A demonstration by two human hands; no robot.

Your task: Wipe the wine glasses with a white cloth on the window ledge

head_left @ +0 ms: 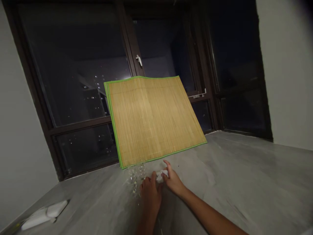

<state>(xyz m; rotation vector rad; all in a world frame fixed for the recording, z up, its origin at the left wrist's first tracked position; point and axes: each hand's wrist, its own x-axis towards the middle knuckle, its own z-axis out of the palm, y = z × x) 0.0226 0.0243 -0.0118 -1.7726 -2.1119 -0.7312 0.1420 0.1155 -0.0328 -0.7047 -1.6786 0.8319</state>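
Low in the middle of the head view, my two hands are close together above the grey surface. A small white, crumpled-looking piece (160,176) lies between them; its exact kind is too blurred to tell. My right hand (174,182) has its thumb and lower fingers closed at that piece, with one finger raised. My left hand (149,189) is curled, its fingertips near the left side of the white piece; what it grips is hidden. Just left of it stand clear glass pieces (132,178), faint and see-through, in front of the bamboo mat.
A bamboo mat (156,120) with green edging leans against the dark window (80,81). A white bundle (45,215) with a band lies at the lower left. Pale walls (288,81) flank the grey stone-like surface (232,176).
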